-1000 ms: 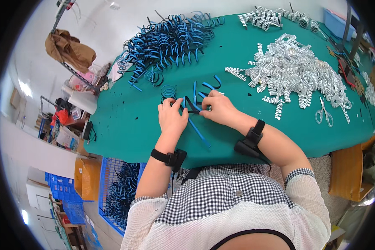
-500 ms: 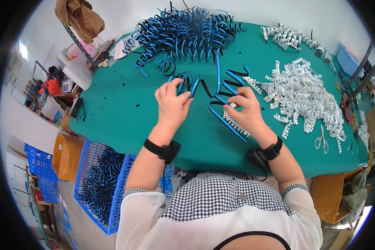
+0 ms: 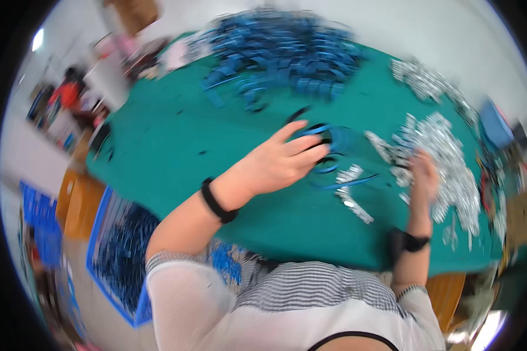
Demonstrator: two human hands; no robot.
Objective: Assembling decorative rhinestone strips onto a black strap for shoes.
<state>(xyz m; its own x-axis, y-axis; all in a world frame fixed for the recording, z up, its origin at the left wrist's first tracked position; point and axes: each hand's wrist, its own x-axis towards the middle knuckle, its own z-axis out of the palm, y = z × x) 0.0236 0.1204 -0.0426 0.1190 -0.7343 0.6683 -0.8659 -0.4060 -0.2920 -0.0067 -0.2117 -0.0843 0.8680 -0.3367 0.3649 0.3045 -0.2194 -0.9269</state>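
A blue and black spiral strip (image 3: 334,140) bunches at the fingertips of my left hand (image 3: 287,157), which is closed on it above the middle of the table. Below it, a short run of silvery white coils (image 3: 353,202) lies on the green cloth, with a loose blue strip end (image 3: 360,181) across it. My right hand (image 3: 424,175) is at the left edge of the pile of silvery white coils (image 3: 442,155). Motion smears its fingers, so their hold is unclear.
A large heap of blue and black coils (image 3: 287,52) covers the far side of the green table (image 3: 158,128). More white coils (image 3: 421,81) lie at the far right. Scissors (image 3: 450,235) rest near the right front. A blue crate (image 3: 96,234) of dark coils stands on the floor at left.
Both hands have moved right. My right hand has left the blue and black strip for the white pile; my left hand now has the strip bunched in its fingers. The whole view has shifted and blurred.
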